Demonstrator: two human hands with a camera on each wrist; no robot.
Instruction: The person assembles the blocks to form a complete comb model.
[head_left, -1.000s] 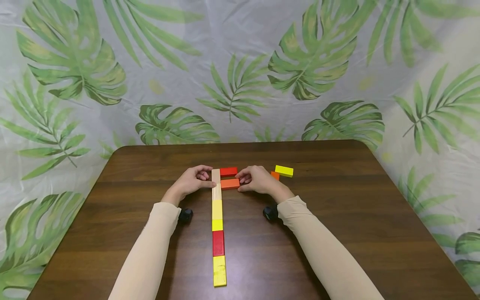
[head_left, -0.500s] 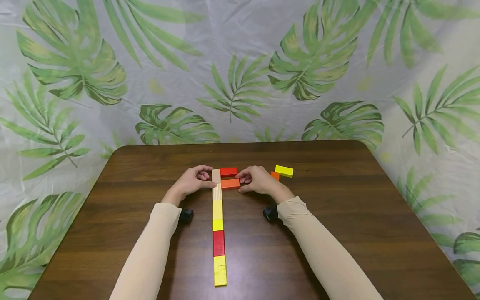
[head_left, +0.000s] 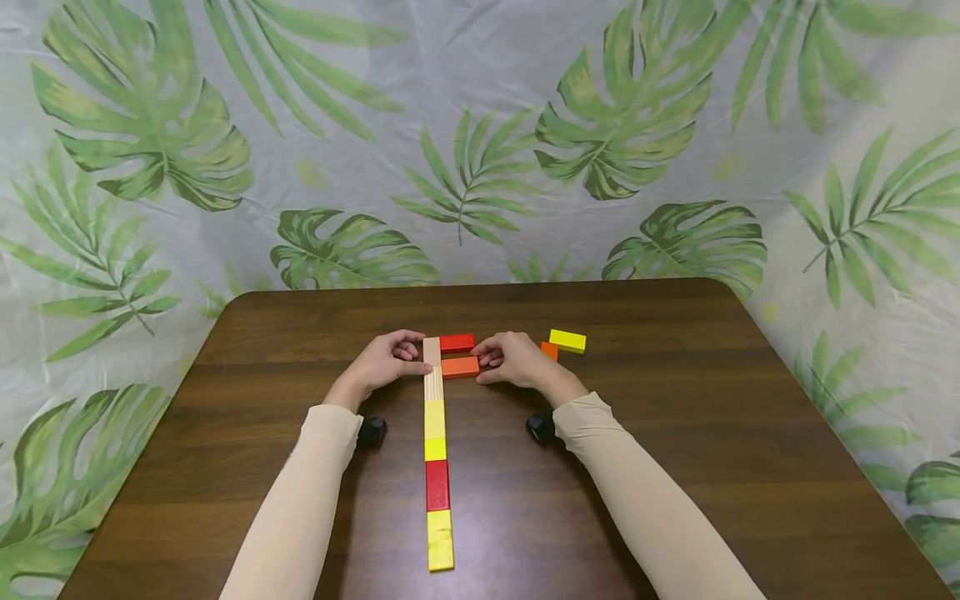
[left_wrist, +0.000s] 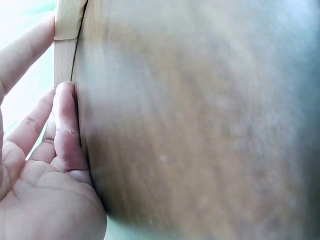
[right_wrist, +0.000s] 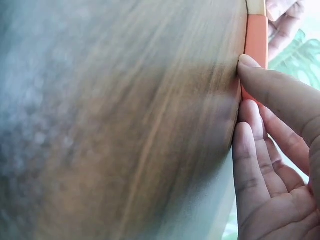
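A column of end-to-end blocks runs down the table: a plain wooden block [head_left: 432,352], another plain wooden block [head_left: 433,385], a pale yellow one [head_left: 435,419], then bright yellow and red ones. My left hand [head_left: 381,364] rests against the left side of the plain blocks, thumb near their joint and fingertips by the far end. From the column's right side stick out a red block [head_left: 457,342] and, nearer, an orange block [head_left: 461,367]. My right hand [head_left: 517,360] pinches the outer end of the orange block, thumb on its near side, fingers beside the red block's end.
Behind the right hand lie a yellow block [head_left: 567,341] and a partly hidden orange block [head_left: 550,351]. The column's near end is a yellow block [head_left: 440,540], below a red one [head_left: 437,485]. A leaf-print cloth [head_left: 480,150] hangs behind the brown table [head_left: 675,417].
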